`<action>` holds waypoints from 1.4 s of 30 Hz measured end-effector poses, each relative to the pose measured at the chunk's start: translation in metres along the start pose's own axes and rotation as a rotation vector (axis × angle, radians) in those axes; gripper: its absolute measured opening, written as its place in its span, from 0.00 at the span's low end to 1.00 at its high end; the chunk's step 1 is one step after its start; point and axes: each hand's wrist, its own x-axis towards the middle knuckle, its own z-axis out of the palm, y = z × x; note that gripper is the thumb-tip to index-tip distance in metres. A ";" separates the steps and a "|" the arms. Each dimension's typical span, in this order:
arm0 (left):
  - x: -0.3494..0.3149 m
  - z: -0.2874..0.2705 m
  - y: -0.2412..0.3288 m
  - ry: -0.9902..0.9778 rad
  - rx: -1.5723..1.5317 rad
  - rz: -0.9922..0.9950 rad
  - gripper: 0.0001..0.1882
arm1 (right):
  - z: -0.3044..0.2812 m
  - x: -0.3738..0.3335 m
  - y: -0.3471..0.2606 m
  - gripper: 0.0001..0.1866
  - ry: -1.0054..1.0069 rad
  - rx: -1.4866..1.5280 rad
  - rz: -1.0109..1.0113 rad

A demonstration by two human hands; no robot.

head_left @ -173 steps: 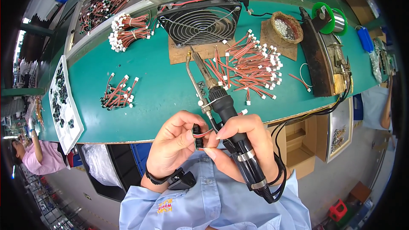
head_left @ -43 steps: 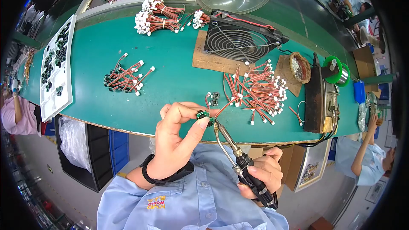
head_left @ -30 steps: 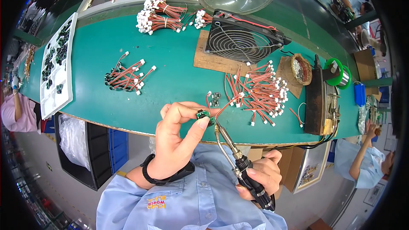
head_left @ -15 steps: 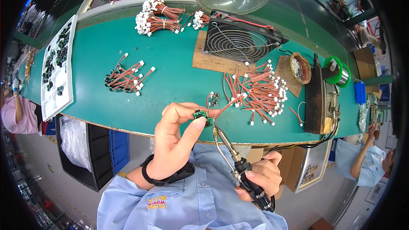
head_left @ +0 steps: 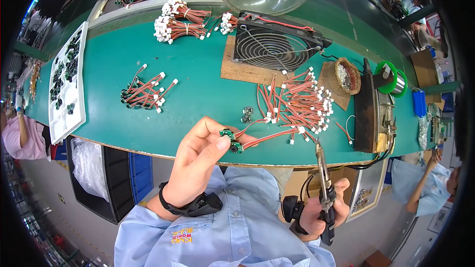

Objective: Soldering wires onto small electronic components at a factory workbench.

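Observation:
Between the thumb and fingers of my left hand [head_left: 198, 155] are small green circuit boards [head_left: 236, 147], held just above the table's front edge. Red-brown wires [head_left: 271, 136] run from them to white connectors on the right. My right hand [head_left: 321, 211] is wrapped around the black handle of a soldering iron [head_left: 324, 183]. Its tip points up and away, apart from the boards, near the front of a heap of loose wires with white connectors [head_left: 302, 101]. A few small dark components [head_left: 247, 114] lie behind my left hand.
A wired-board pile [head_left: 143, 91] and a white tray of boards [head_left: 78, 104] lie left. Behind are bundled wires [head_left: 180, 28] and a black fan [head_left: 277, 44]. On the right stand a soldering station [head_left: 365, 113], a solder spool [head_left: 400, 83] and a small round dish [head_left: 348, 75].
The soldering iron has moved right, away from the boards, with my right hand. Two wires now trail rightward from the boards in my left hand, which has shifted slightly left.

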 end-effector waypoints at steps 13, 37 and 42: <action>0.002 -0.081 0.006 0.290 0.491 0.207 0.07 | -0.005 -0.014 0.016 0.30 0.055 -0.068 0.155; 0.029 -0.019 0.010 -0.334 1.455 0.353 0.16 | 0.020 0.000 0.027 0.18 -0.068 0.095 0.448; 0.071 0.005 -0.013 -0.457 1.526 0.466 0.15 | 0.026 0.000 0.027 0.13 -0.069 0.209 0.422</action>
